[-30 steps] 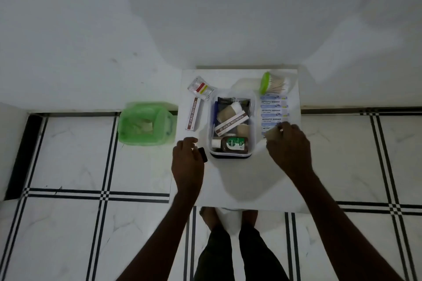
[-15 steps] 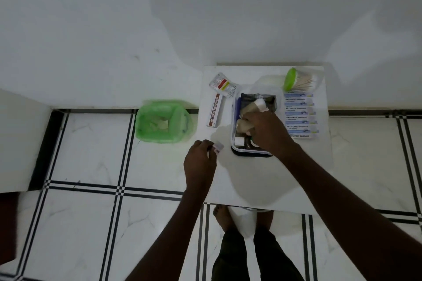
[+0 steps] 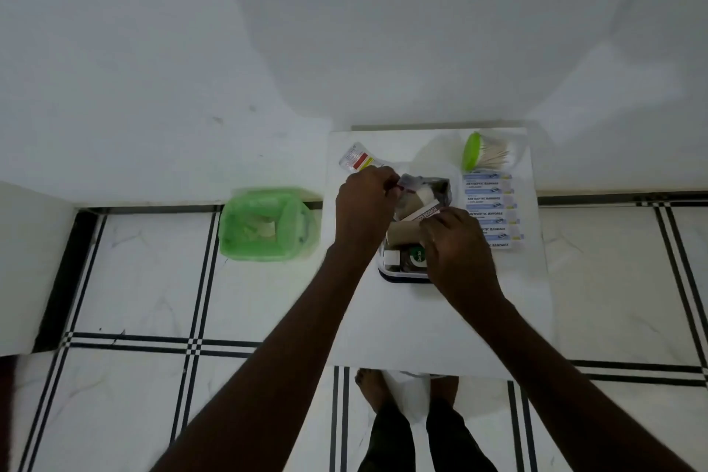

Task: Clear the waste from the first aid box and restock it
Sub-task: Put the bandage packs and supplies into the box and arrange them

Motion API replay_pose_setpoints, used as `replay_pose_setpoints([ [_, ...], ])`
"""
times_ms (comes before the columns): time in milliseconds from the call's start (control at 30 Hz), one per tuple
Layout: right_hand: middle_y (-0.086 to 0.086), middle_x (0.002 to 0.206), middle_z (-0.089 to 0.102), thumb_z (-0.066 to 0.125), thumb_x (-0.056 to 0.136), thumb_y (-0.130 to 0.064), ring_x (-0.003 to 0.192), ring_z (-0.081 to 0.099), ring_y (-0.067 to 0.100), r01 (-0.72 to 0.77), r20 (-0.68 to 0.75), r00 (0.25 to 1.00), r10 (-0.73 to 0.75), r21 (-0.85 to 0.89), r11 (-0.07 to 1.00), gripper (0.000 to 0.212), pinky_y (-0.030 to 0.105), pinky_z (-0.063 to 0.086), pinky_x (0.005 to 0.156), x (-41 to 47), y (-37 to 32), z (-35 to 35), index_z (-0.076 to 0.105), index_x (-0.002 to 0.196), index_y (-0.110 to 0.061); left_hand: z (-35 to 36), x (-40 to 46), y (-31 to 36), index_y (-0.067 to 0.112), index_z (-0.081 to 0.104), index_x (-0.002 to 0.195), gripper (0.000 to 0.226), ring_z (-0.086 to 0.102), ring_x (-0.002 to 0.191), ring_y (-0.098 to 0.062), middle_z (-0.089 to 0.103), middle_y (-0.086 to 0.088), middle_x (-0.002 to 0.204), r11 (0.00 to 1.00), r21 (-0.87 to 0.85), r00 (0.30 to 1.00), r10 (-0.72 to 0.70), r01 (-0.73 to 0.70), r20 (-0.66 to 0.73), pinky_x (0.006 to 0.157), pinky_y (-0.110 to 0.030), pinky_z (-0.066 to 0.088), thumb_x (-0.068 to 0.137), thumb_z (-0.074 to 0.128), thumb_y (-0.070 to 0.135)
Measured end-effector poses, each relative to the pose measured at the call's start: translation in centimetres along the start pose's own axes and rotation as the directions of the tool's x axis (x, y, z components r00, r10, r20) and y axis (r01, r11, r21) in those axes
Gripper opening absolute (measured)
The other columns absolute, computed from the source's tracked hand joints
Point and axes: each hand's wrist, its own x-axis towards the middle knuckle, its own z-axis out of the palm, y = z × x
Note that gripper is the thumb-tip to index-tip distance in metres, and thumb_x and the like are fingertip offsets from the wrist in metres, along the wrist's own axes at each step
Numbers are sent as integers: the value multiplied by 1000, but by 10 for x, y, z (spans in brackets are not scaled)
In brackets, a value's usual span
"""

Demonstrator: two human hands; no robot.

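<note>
The right hand (image 3: 456, 245) covers the near right part of the first aid box (image 3: 398, 272); the lowest bandage strips (image 3: 498, 238) are partly hidden.

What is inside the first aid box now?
Inside the box: a Dettol bottle, a brown roll, a long white carton and a white roll. The left hand and right hand cover the rest.
</note>
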Motion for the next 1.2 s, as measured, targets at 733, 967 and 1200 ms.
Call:
replay_pose_setpoints([
  [733,21,100,73,79,69,-7,111,62,43,-64,-38,997,64,6,998,29,54,48,96,-4,9,2,71,96,0,44,28,2,7,66,88,11,59,94,-29,74,-12,86,748,551,928,314,-371,200,70,-36,43,86,67,18],
  [967,21,101,73,76,72,-7,112,62,42,-53,-50,997,53,11,999,28,53,47,97,-5,11,3,70,97,1,39,26,6,8,67,96,14,59,99,-29,73,-14,94,734,588,941,267,-340,210,67,-34,37,93,54,13],
  [1200,19,102,72,62,80,-12,107,64,38,-45,-79,996,51,81,996,24,49,51,95,-3,14,0,69,99,0,33,29,19,12,72,75,7,65,79,-23,72,-8,73,744,595,951,269,-304,149,56,-29,42,82,71,15],
])
